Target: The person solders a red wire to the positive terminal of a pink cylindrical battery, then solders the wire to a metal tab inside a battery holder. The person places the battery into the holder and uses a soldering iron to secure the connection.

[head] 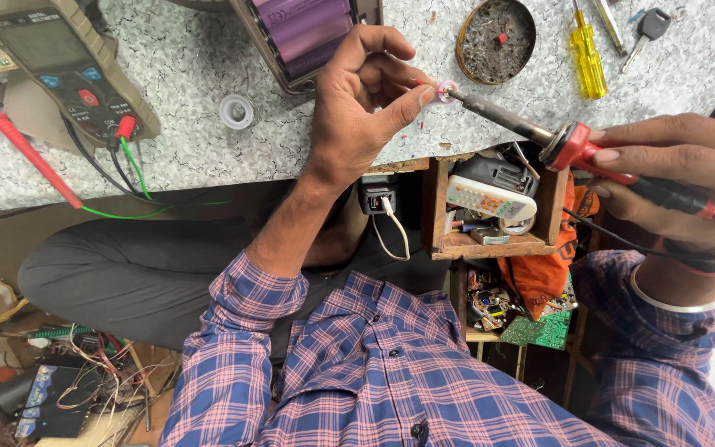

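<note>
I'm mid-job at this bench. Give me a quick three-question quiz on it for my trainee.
1. True or false: the right hand holds the soldering iron by its red handle.
2. What does the iron's tip meet?
A) the yellow screwdriver
B) the small pink ring pinched in the left hand
C) the round tin
3. Fill in: the long probe lying beside the multimeter on the speckled worktop is ___ in colour.

Key: 1 true; 2 B; 3 red.
</note>
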{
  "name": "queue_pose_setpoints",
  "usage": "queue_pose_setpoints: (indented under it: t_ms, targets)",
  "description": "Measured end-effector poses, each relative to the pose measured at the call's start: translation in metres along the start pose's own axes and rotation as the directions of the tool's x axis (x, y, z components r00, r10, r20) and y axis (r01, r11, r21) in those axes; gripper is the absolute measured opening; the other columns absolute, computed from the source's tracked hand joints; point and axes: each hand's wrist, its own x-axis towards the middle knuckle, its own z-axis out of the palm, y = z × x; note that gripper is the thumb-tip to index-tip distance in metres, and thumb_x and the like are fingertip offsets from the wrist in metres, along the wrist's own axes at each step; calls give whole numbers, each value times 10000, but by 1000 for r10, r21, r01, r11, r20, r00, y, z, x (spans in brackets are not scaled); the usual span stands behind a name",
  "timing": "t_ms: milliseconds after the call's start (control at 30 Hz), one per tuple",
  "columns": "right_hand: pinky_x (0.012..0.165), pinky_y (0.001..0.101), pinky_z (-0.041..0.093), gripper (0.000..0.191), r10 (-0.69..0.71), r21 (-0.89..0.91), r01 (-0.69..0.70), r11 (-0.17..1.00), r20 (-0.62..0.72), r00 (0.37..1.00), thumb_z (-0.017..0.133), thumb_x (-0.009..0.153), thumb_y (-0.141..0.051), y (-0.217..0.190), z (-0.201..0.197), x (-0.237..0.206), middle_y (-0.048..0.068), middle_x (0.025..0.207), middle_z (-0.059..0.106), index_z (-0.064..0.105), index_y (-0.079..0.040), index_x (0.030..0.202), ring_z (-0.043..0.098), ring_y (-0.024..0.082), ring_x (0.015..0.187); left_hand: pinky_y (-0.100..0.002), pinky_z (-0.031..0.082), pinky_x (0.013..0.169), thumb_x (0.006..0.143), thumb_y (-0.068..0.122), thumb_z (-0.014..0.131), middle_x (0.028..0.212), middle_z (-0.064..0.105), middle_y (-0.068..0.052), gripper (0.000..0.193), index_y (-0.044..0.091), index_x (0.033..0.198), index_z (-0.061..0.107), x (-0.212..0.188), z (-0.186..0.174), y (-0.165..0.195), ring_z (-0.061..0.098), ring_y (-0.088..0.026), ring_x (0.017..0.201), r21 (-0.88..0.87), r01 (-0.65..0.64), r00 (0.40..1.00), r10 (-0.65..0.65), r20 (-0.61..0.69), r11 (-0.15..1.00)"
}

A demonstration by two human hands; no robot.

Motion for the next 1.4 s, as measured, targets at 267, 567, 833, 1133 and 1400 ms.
queue_pose_setpoints:
  t_ms: [267, 567, 833, 1133, 1400]
  targets:
    - [857, 369, 623, 245, -133, -132, 149, 980, 117, 984, 798, 777, 63, -25, -7, 20, 268, 1033, 706, 703, 82, 1003, 745, 326, 938, -221, 618, 757, 1006, -8, 791, 1044, 756, -107, 377, 50, 1261, 520, 0, 2, 0, 732, -97, 873, -32, 25, 1000, -25, 0, 999]
    - [852, 376, 629, 263, -151, -181, 179, 967, 157, 976, 823, 769, 26, -33, -7, 24, 236, 1031, 720, 734, 38, 1016, 750, 322, 934, -250, 639, 797, 1002, -23, 791, 1030, 754, -111, 402, 45, 1281, 510, 1, 5, 1, 746, -121, 925, -9, 0, 1000, 0, -18, 1000]
    - [810, 362, 624, 263, -122, -188, 137, 973, 89, 989, 789, 777, 78, -50, -6, 23, 246, 1018, 718, 722, 61, 1031, 749, 322, 924, -260, 647, 782, 986, -36, 785, 1004, 742, -103, 397, 47, 1267, 517, 1, 7, 1, 751, -123, 932, -13, 6, 999, -6, -32, 1000]
    - [796, 351, 618, 255, -75, -123, 67, 990, -62, 995, 803, 816, 39, -30, -3, -3, 251, 1070, 714, 722, 33, 1058, 747, 302, 930, -249, 629, 755, 961, -35, 806, 979, 723, -84, 409, 44, 1256, 534, 1, 9, 3, 720, -107, 868, -18, 25, 999, -26, -45, 1000]
    - [840, 281, 581, 263, 64, -97, -85, 992, -203, 977, 827, 946, -10, 10, -3, -64, 218, 1179, 702, 704, 3, 1179, 723, 241, 967, -246, 629, 752, 950, -34, 816, 965, 723, -79, 414, 48, 1244, 537, 2, 10, 3, 720, -107, 863, -19, 29, 998, -30, -56, 999]
